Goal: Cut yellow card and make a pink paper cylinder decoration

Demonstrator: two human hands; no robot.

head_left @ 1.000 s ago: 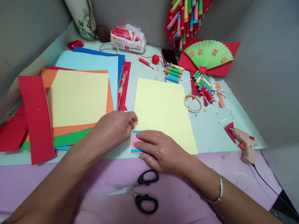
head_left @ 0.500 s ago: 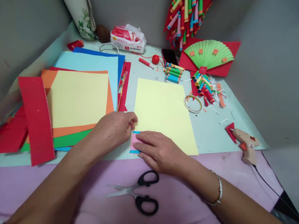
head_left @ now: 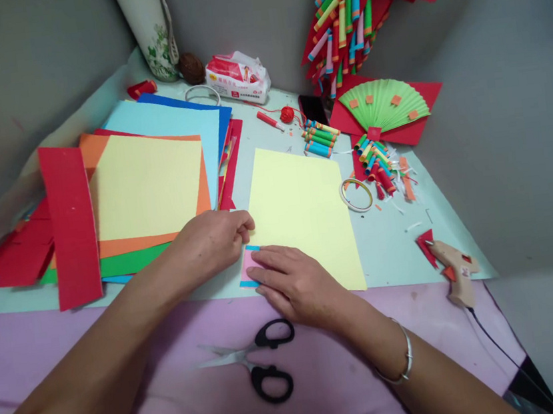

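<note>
Covering hand: right hand point(head_left: 298, 281), fingers laid out flat over a pink paper piece point(head_left: 248, 267) with blue edges
Curled hand: left hand point(head_left: 217, 238), fingers bent in at the yellow sheet's point(head_left: 302, 210) left edge; cannot tell whether they pinch anything
Pink paper piece: on the near left corner of the yellow sheet, its right part hidden under the fingers
Right wrist: silver bangle point(head_left: 409, 350)
Scissors point(head_left: 242, 357): nearer the body on purple cloth point(head_left: 356, 365), blades parted, pointing left
Tape roll point(head_left: 356, 195): at the yellow sheet's right edge
Left side: coloured paper stack point(head_left: 153, 188), red strip point(head_left: 72, 229) overlapping it
Far side: small paper tubes point(head_left: 321, 138) beside a red thread ball point(head_left: 287, 115)
Right side: green pleated fan point(head_left: 385, 105), with a glue gun point(head_left: 455, 265) nearer the body
</note>
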